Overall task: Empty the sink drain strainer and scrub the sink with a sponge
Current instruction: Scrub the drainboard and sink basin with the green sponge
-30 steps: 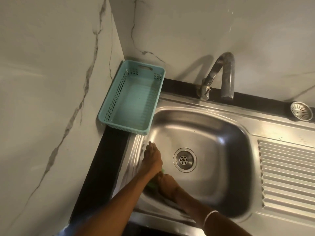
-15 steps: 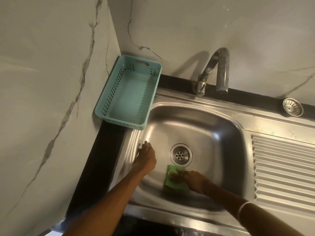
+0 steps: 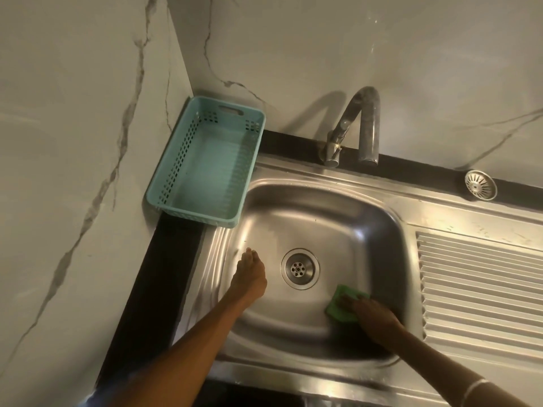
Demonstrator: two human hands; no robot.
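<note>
Scrubbing: right hand [image 3: 373, 318] presses a green sponge [image 3: 340, 308] flat on the floor of the sink [image 3: 317, 227], lower right of the bowl, just right of the drain [image 3: 299, 268].
Right hand state: fingers lie spread over the top of the sponge, pushing down on it; whether the thumb curls round its edge cannot be told, as that side is in shadow.
Right wrist: a thin pale band [image 3: 476, 390] circles the forearm near the bottom right corner of the frame.
Left hand: left hand [image 3: 249, 277] rests on the left slope of the bowl, fingers straight and close together, pointing up the frame, holding nothing.
Sponge: touching the steel, apart from the drain ring, partly covered by the right fingers.
Drain: round, with small holes, at the middle of the bowl, between the two hands.
Strainer: metal strainer [image 3: 480, 185] sits out of the sink on the dark ledge at the right edge of the frame, beyond the ribbed draining board [image 3: 482, 289].
Tap: curved tap [image 3: 364, 127] stands behind the bowl, spout turned down over the back rim.
Basket: pale blue perforated basket [image 3: 205, 163] sits in the corner at upper left, its near corner overlapping the sink rim.
Walls: marbled white walls [image 3: 73, 142] fill the left and top of the frame.
</note>
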